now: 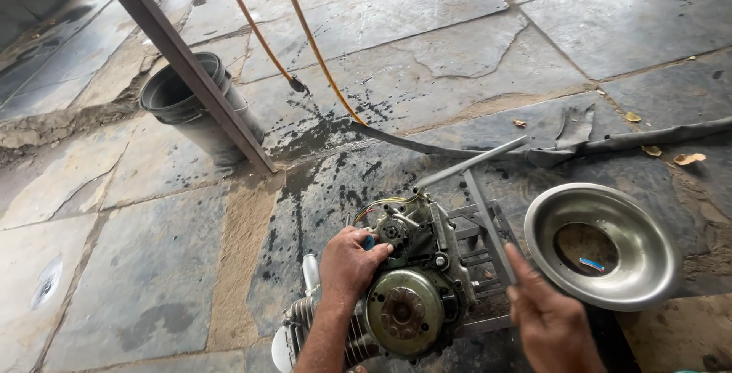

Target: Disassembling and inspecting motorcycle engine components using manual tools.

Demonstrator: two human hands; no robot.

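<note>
A dirty motorcycle engine [412, 297] lies on a small metal stand [484, 243] on the stone floor, its round flywheel [402, 312] facing up. My left hand [349, 262] rests on the engine's upper left side, fingers curled around a part near the coloured wires [385, 204]. My right hand [545, 319] hovers just right of the engine, index finger stretched toward the stand, holding nothing.
A shiny metal bowl [648, 266] with a little oily liquid sits to the right. A grey bucket [191, 106] stands behind a slanted metal post [183, 60]. Orange hoses [305, 30] and a grey strip [625, 140] cross the wet, oil-stained floor [320, 136].
</note>
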